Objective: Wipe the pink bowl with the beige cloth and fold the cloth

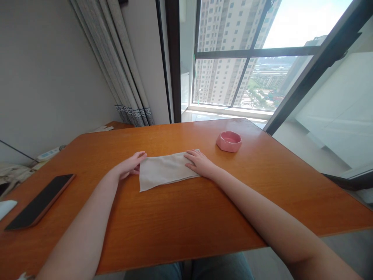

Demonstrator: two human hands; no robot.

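A folded white cloth (163, 169) lies on the wooden table in front of me, longer than it is deep, its layers showing along the front edge. My right hand (199, 162) rests flat on its right end, fingers stretched out and a little apart. At the left end, my left hand (131, 163) touches the cloth's far left corner. Its fingers are extended, with the thumb side apart from the lower fingers; the cloth's edge runs beside them, and part of the palm side is hidden.
On the brown table (180, 225), a pink faceted bowl (229, 141) stands beyond my right hand. A dark flat slab with a reddish edge (40, 202) lies to the left, near a white object (6, 208). A power strip (50, 153) lies past the left edge.
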